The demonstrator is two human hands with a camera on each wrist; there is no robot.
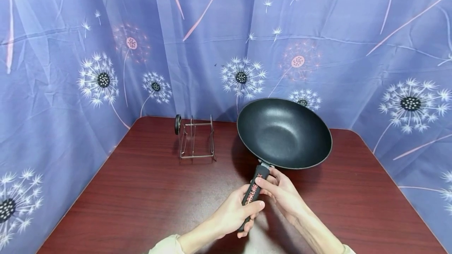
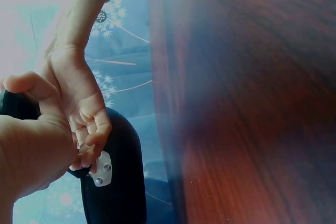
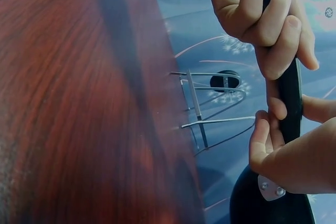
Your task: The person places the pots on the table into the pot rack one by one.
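Note:
A black wok (image 1: 282,132) with a long dark handle (image 1: 252,192) is held up over the table, its hollow inside facing the head camera. My left hand (image 1: 234,209) grips the lower part of the handle, thumb across the top. Farther up, close to the metal bracket, my right hand (image 1: 282,191) pinches the handle between thumb and fingers. Red lettering runs along the handle. In the right wrist view the riveted bracket (image 3: 271,187) joins the handle to the wok's dark outside (image 3: 262,208).
A wire rack (image 1: 195,140) with a black round knob (image 1: 177,124) stands at the back left of the reddish-brown wooden table (image 1: 141,191). Behind and beside the table hangs a blue curtain (image 1: 205,50) with dandelion prints.

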